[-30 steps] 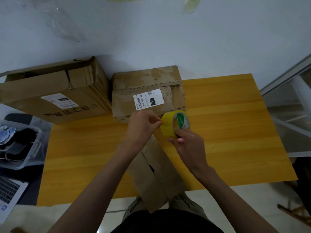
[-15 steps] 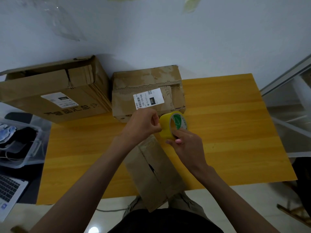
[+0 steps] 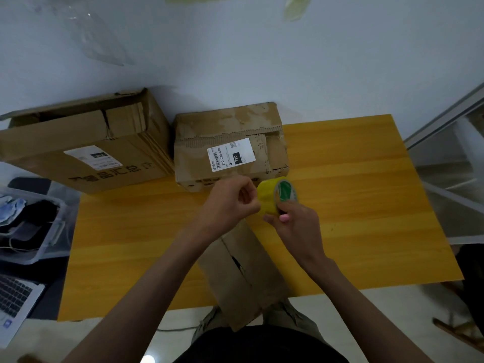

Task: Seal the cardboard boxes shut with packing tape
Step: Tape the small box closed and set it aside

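Note:
A yellow tape roll [image 3: 272,196] with a green and white core is held above the table by my right hand [image 3: 296,224], whose fingers curl round its lower side. My left hand [image 3: 231,203] is curled with its fingertips pinching at the roll's left face, where the tape end lies. Below both hands a narrow cardboard box [image 3: 246,273] lies on the table's near edge, its top seam split open. A medium box [image 3: 230,150] with a white label stands behind the hands. A large box [image 3: 86,148] sits at the far left, flaps loose.
The yellow wooden table [image 3: 353,205] runs to the white wall behind. Left of it stands a clear plastic bin [image 3: 39,231] with cloth and cables, and a laptop [image 3: 13,297] lies lower left. A glass panel with a metal frame [image 3: 450,163] is at the right.
Both hands with the tape roll have shifted slightly left and up; my left fingers keep picking at the roll's surface. The boxes have not moved.

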A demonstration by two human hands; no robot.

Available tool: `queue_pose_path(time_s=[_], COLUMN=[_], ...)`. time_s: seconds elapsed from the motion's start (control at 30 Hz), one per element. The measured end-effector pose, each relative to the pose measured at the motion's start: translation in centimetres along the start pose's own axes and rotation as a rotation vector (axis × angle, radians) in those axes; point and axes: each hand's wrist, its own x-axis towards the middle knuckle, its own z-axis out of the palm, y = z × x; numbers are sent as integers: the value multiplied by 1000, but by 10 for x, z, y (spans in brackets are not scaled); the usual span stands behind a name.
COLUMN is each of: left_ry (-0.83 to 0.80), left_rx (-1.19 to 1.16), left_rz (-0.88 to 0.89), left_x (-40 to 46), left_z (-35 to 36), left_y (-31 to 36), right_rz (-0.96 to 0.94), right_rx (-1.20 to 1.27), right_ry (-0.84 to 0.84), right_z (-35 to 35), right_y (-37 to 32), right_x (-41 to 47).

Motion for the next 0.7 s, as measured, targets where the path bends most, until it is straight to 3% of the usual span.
queue_pose_path(time_s=[0.1,0.43,0.7], left_ry=[112,193,136], left_rx=[-32,-12,127], left_rz=[-44,-106,-51], left_x=[-2,-4,0], left_z=[1,-4,-12], left_y=[-5,4,7], right_rz=[-35,-102,-160], right_rx=[30,-59,-153], right_ry=[15,62,82], right_z=[-4,-2,-3], right_y=[0,-9,-10], right_x=[0,-7,-9])
